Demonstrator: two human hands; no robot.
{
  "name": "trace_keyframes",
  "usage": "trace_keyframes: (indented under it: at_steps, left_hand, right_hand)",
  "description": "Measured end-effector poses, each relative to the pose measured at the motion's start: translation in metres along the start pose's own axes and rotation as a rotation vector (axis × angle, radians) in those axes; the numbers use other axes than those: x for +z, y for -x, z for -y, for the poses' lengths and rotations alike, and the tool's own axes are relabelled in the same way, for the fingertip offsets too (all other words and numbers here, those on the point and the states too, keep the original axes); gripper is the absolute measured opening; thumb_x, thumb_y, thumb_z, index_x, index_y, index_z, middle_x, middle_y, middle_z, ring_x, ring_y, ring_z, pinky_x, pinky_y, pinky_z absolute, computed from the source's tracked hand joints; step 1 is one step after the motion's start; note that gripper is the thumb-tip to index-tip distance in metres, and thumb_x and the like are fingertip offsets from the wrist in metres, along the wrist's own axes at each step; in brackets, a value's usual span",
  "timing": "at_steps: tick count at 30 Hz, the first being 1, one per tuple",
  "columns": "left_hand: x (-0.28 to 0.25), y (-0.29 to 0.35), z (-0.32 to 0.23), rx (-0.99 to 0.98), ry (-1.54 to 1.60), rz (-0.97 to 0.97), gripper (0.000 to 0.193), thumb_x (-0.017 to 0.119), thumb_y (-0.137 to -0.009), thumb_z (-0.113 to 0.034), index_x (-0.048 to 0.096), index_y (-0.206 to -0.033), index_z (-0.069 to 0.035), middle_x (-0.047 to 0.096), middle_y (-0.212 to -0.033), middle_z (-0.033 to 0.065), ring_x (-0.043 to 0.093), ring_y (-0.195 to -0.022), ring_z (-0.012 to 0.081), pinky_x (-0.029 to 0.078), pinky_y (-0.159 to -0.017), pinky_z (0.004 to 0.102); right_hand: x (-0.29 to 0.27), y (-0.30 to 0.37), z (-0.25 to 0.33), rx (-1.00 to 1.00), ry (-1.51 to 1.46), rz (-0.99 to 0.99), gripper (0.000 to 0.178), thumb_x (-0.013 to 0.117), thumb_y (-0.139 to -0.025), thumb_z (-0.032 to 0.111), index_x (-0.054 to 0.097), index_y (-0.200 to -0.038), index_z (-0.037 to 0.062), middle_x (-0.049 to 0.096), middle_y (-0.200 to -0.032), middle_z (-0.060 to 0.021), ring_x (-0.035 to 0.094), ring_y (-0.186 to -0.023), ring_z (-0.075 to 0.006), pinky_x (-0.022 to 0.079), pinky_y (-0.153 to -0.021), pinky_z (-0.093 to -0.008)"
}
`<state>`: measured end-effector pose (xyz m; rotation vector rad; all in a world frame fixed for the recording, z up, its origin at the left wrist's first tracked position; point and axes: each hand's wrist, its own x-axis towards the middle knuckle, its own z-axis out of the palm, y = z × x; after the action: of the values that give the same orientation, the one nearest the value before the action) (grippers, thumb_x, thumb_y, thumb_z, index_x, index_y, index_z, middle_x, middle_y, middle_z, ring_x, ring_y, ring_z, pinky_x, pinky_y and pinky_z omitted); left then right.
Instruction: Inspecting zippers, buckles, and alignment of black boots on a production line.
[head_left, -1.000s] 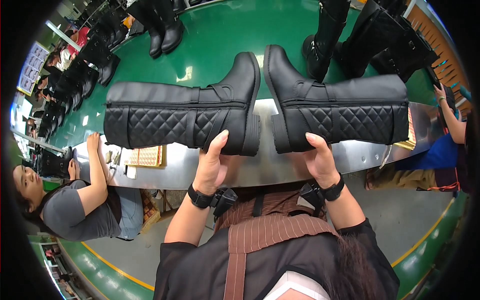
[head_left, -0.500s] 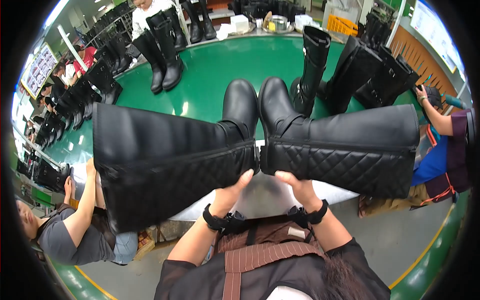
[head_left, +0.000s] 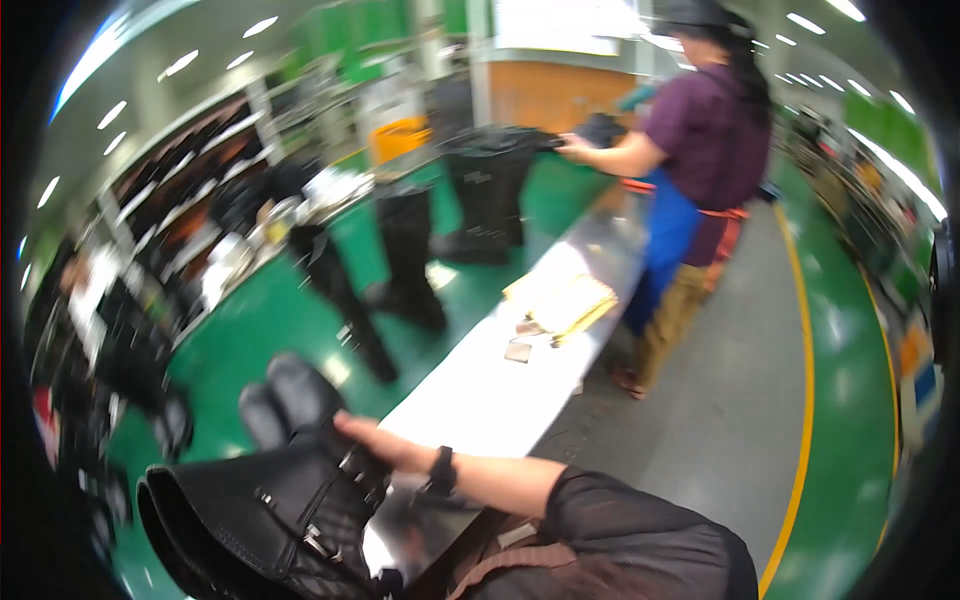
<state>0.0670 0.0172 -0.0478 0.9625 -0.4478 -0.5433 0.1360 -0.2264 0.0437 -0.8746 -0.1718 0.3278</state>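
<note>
A pair of black boots (head_left: 265,500) lies side by side at the lower left, shafts toward the lower left and toes pointing up and away. Small metal buckles and straps show on the nearer boot. My right hand (head_left: 385,442) holds the pair near the ankle, and part of its fingers is hidden against the leather. A dark band circles that wrist. My left hand is not visible; the boots and the lower edge cover where it might be.
A green table (head_left: 225,375) carries several upright black boots (head_left: 405,250). Along its near side runs a pale metal ledge (head_left: 465,395) with yellowish sheets (head_left: 565,305). A person in a purple top (head_left: 700,130) stands at the far right end. An orange crate (head_left: 400,138) is behind.
The view has swung right and is blurred. The two boots, earlier held sole to sole with shafts pointing apart, are now together at the lower left. My left hand has gone out of sight.
</note>
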Motion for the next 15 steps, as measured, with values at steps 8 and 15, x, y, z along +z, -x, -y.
trace_keyframes:
  at_steps: [8, 15]
  left_hand:
    - [0.014, -0.096, -0.013, -0.001, 0.137, 0.106, 0.053, 0.048, -0.099, -0.032, 0.042, -0.139, 0.000, 0.049, -0.138, 0.0137, 0.049, -0.123, 0.0309, 0.039, -0.108, 0.0424]
    - [-0.008, -0.080, -0.008, -0.018, 0.121, -0.361, 0.055, 0.052, -0.096, -0.043, 0.048, -0.138, -0.007, 0.053, -0.137, 0.0116, 0.051, -0.123, 0.0310, 0.038, -0.109, 0.0424]
  right_hand:
    - [-0.002, 0.033, 0.021, 0.007, -0.405, -0.040, 0.048, 0.049, -0.098, 0.045, 0.061, -0.117, 0.0029, 0.068, -0.111, -0.0119, 0.067, -0.091, -0.0197, 0.054, -0.086, -0.0336]
    - [-0.013, 0.019, -0.002, -0.245, 0.436, -0.076, 0.040, 0.046, -0.100, 0.032, 0.059, -0.118, -0.0016, 0.067, -0.106, -0.0161, 0.068, -0.093, -0.0240, 0.056, -0.088, -0.0373]
